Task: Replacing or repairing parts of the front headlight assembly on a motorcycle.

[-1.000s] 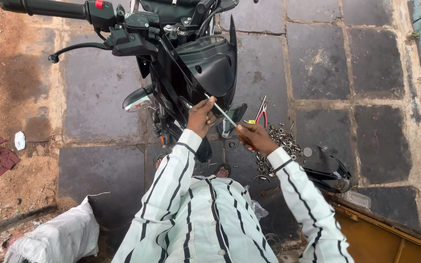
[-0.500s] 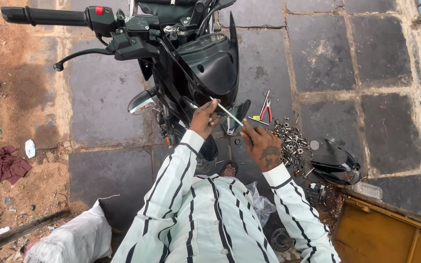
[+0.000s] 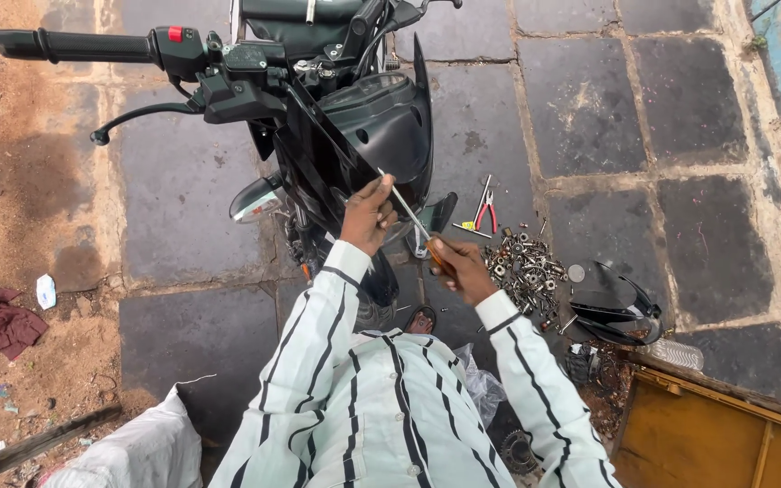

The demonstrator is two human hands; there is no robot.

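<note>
The person's right hand (image 3: pixel 461 269) is wrapped tight around the handle of a long screwdriver (image 3: pixel 409 215), and the left hand (image 3: pixel 368 215) is pinched in close around the shaft further up, guiding the tip toward the black headlight cowl (image 3: pixel 381 136) of the motorcycle (image 3: pixel 318 99). So the tool runs diagonally from the lower grip up past the upper one, right against the fairing.

What could go sideways: the tip looks set at a steep angle, so if it skips out of the fastener it'll likely scratch the glossy cowl or jab the guiding fingers, since they sit so near the tip. Just right of the handle grip there's a loose pile of nuts and bolts (image 3: pixel 526 271) on the paving, easy to scatter with an elbow or knee.

Hard to tell: the actual screw is hidden behind the left hand. Red-handled pliers (image 3: pixel 485 210) lie beyond the pile, and a removed black panel (image 3: pixel 621 307) lies further right.
</note>
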